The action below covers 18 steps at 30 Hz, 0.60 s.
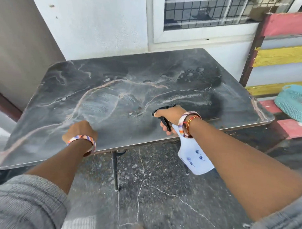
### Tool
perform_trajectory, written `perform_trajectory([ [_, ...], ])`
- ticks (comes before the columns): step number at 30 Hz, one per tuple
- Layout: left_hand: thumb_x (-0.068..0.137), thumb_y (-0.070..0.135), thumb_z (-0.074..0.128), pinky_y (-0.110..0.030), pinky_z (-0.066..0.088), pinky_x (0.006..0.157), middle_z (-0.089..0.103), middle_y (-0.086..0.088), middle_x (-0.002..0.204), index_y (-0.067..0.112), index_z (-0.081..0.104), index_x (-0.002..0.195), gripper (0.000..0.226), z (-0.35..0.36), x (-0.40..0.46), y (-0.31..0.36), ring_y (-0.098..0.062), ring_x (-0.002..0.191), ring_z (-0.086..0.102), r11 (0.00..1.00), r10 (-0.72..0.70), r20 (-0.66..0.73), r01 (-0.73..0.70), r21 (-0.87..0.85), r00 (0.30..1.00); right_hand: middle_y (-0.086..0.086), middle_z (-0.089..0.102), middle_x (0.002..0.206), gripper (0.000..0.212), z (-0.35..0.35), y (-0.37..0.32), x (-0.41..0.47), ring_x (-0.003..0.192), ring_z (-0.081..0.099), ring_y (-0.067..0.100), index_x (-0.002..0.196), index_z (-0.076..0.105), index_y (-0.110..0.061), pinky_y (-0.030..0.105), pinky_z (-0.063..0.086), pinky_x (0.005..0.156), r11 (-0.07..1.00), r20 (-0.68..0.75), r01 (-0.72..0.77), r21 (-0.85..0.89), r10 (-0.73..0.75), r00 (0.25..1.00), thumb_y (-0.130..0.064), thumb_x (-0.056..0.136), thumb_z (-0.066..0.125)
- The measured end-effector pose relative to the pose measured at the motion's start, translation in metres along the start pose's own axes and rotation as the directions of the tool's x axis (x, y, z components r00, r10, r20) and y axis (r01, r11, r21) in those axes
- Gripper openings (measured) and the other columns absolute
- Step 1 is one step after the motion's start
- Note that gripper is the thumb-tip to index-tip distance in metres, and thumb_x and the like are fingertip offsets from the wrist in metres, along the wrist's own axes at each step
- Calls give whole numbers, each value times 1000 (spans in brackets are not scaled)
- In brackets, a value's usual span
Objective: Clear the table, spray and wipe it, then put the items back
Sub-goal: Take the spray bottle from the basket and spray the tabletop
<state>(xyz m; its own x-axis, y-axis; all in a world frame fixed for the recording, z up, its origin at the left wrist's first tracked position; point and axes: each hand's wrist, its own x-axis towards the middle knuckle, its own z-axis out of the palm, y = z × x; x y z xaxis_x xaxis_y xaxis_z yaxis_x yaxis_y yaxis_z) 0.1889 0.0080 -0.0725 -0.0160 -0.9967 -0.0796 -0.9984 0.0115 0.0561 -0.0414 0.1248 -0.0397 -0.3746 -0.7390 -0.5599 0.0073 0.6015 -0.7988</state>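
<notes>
Head view: we grip the white spray bottle point(194, 157) in our right hand point(171, 116), fingers point(164, 126) wrapped on its black trigger, over the dark marbled counter point(111, 91); its contents don't show. Our left hand point(80, 130) rests fisted on the near edge.

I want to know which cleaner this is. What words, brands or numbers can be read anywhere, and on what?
None can be read.
Spray bottle in the right hand: only small blue printed motifs, no legible words or brand.
Table: marble-like veins, no text.
Bangles, wall, window and striped bench: no writing visible.
</notes>
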Motion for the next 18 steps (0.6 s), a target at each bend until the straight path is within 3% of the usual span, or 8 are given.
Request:
perform_trajectory([
  [4,87,11,52,-42,48,90,61,-20,122,6,63,114,30,-2,-1,-58,-37,113,59,995,-27,37,24,97,999,6,47,57,26,59,-26,3,45,40,15,66,49,-12,18,32,43,989,113,16,-148,0,994,-24,87,59],
  [8,86,8,49,-42,49,89,61,-18,122,6,63,113,30,-9,-1,-81,-37,112,59,988,-17,65,7,154,998,11,48,63,22,103,-48,4,51,46,20,72,48,-6,26,36,47,993,244,2,-120,27,969,-18,89,56],
  [10,87,10,49,-40,49,88,62,-16,121,8,63,112,29,-14,0,-79,-35,111,60,984,10,70,-23,178,997,11,47,60,21,113,-56,7,47,44,21,68,50,-6,24,34,46,999,164,48,3,-48,985,-15,85,57],
  [12,85,8,50,-39,50,85,63,-16,118,8,64,109,28,-19,1,-72,-35,108,61,979,52,64,-63,194,997,10,52,56,21,112,-64,16,44,47,21,62,54,-7,27,39,47,987,-9,140,77,-140,990,-20,78,59],
  [15,81,6,50,-39,52,84,64,-14,114,11,64,107,30,-28,2,-51,-35,106,61,960,170,74,-182,212,983,8,60,57,31,93,-71,23,58,56,26,49,54,-11,38,50,63,972,-193,227,-64,-235,953,-30,73,57],
  [18,80,4,48,-35,51,91,63,-9,121,17,63,110,36,-31,4,-21,-31,112,59,920,342,221,-374,121,913,8,53,58,24,59,-71,26,53,49,23,59,51,-11,32,49,61,983,-188,169,-70,-180,966,-23,81,51],
])
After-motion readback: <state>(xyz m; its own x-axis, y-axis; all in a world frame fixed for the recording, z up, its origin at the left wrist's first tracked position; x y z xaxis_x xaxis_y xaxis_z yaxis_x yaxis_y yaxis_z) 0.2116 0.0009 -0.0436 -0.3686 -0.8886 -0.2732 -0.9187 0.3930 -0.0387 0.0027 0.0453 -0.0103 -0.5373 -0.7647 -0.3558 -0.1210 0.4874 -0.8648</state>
